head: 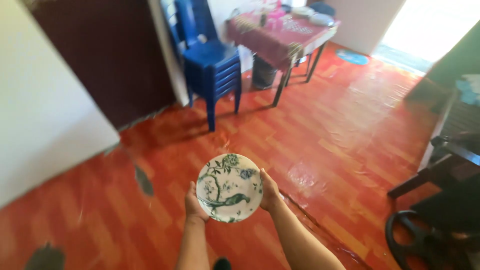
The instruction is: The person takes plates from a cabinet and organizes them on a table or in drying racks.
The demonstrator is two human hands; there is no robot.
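Note:
A round white plate (229, 187) with a green and blue bird-and-flower pattern is held in front of me, face up toward the camera, above the floor. My left hand (194, 204) grips its left rim from below. My right hand (269, 189) holds the right rim, thumb on the edge. Both forearms reach up from the bottom of the view.
Glossy red-orange plank floor (340, 140) stretches ahead. A stack of blue plastic chairs (210, 65) stands beside a table with a maroon cloth (280, 35) carrying dishes. Dark wooden door (105, 55) at left, dark furniture (450, 165) at right, bright doorway at top right.

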